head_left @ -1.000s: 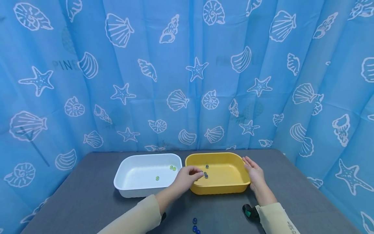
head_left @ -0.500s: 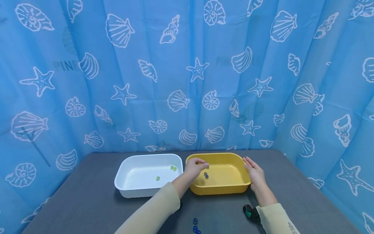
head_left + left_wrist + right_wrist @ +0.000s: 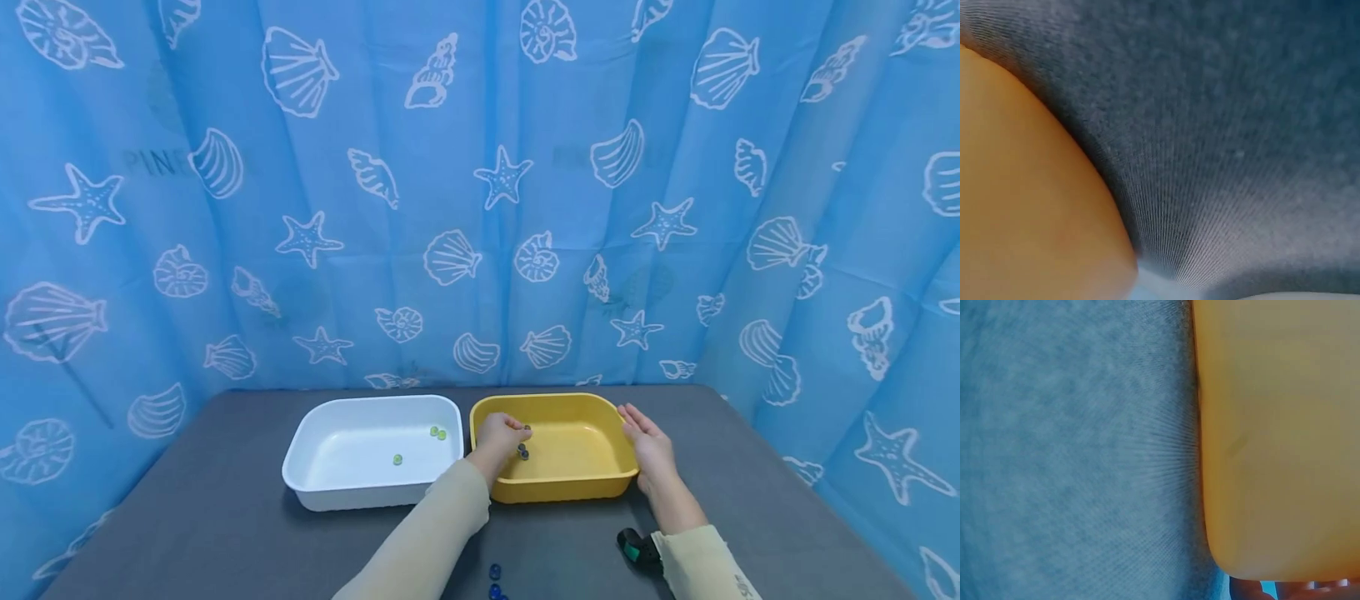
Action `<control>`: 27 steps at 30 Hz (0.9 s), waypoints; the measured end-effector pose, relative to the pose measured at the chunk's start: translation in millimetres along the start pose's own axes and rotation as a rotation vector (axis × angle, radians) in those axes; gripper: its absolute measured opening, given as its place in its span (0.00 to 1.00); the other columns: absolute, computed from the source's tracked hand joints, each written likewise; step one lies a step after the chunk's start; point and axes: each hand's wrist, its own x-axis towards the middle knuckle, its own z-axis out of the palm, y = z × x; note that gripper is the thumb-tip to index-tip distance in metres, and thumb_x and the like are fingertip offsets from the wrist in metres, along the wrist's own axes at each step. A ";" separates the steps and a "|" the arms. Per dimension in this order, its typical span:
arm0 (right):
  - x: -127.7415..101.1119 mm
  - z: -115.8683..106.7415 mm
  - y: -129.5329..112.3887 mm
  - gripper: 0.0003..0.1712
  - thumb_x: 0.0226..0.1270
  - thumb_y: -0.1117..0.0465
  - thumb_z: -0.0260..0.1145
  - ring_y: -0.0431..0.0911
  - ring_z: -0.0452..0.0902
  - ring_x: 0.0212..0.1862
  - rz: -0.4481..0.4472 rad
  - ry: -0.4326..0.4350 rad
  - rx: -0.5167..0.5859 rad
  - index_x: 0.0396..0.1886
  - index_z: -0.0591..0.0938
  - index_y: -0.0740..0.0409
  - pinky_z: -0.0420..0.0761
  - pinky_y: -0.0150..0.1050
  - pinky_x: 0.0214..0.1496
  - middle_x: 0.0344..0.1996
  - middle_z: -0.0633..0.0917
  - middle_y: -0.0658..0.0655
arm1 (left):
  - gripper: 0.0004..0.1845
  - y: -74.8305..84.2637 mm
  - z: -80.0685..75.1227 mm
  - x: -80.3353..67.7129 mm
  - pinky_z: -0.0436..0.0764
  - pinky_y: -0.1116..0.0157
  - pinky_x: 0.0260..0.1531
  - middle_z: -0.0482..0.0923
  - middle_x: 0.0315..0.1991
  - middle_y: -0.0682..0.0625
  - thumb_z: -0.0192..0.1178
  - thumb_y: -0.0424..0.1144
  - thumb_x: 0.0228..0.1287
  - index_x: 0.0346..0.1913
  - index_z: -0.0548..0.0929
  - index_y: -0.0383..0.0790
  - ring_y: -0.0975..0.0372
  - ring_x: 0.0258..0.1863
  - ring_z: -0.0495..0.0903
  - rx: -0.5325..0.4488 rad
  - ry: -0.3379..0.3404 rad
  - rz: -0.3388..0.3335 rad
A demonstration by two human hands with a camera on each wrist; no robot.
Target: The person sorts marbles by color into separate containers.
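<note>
In the head view my left hand (image 3: pixel 498 443) reaches over the left end of a yellow basin (image 3: pixel 577 491). Its thumb and fingers come together at a small dark blue marble (image 3: pixel 527 427), appearing to pinch it; the hand partly hides the contact. Two more dark marbles (image 3: pixel 522 452) lie on the basin floor just nearer to me. My right hand (image 3: pixel 651 450) rests along the right end wall of the basin, its fingers stretched out. In the right wrist view the yellow wall (image 3: pixel 1279 444) fills the right side, with fingertips (image 3: pixel 1294 590) showing past its rim.
A white basin (image 3: pixel 367 498) with a few green marbles (image 3: pixel 437 433) stands just left of the yellow one. Several blue marbles (image 3: pixel 495 572) lie on the grey tabletop (image 3: pixel 555 550) near me. A blue shell-print curtain (image 3: pixel 480 208) hangs behind.
My left hand has moved farther into the yellow basin from its left rim, coming to the back marble. The right hand stays against the basin; the head view has shifted slightly.
</note>
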 end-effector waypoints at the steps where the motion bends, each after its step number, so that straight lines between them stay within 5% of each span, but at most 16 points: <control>1: 0.4 0.3 0.6 0.29 0.80 0.63 0.46 0.51 0.50 0.75 0.002 0.000 -0.003 0.77 0.54 0.57 0.52 0.46 0.73 0.74 0.59 0.57 | 0.07 -0.9 0.3 1.1 0.79 0.63 0.35 0.76 0.29 0.50 0.71 0.35 0.57 0.29 0.82 0.37 0.60 0.30 0.75 0.024 0.003 -0.007; 6: 0.7 0.9 1.8 0.29 0.80 0.63 0.45 0.50 0.50 0.75 0.005 0.001 -0.013 0.77 0.54 0.56 0.53 0.46 0.73 0.74 0.59 0.56 | 0.07 -3.2 2.2 5.4 0.78 0.65 0.33 0.77 0.26 0.51 0.73 0.34 0.53 0.25 0.84 0.38 0.60 0.29 0.75 0.145 0.014 0.001; 16: 0.4 -0.4 1.0 0.29 0.80 0.63 0.46 0.50 0.51 0.74 0.000 0.018 -0.011 0.77 0.55 0.57 0.53 0.45 0.73 0.74 0.59 0.57 | 0.04 -2.6 5.7 7.6 0.79 0.65 0.36 0.79 0.28 0.50 0.72 0.33 0.54 0.29 0.86 0.38 0.60 0.31 0.77 0.124 0.017 -0.018; 21: 0.5 -0.5 1.6 0.29 0.80 0.63 0.46 0.50 0.51 0.74 0.005 0.027 -0.014 0.77 0.55 0.57 0.53 0.46 0.73 0.73 0.59 0.57 | 0.10 -3.1 6.1 5.7 0.80 0.62 0.37 0.80 0.37 0.47 0.69 0.36 0.60 0.42 0.84 0.35 0.59 0.34 0.78 -0.045 0.013 0.021; 27: 2.7 0.4 2.1 0.29 0.80 0.63 0.45 0.51 0.52 0.74 0.003 0.025 -0.012 0.77 0.55 0.56 0.54 0.46 0.73 0.74 0.59 0.57 | 0.14 2.2 -4.9 5.9 0.72 0.68 0.31 0.73 0.32 0.50 0.66 0.36 0.64 0.49 0.83 0.32 0.62 0.32 0.70 -0.255 0.010 0.215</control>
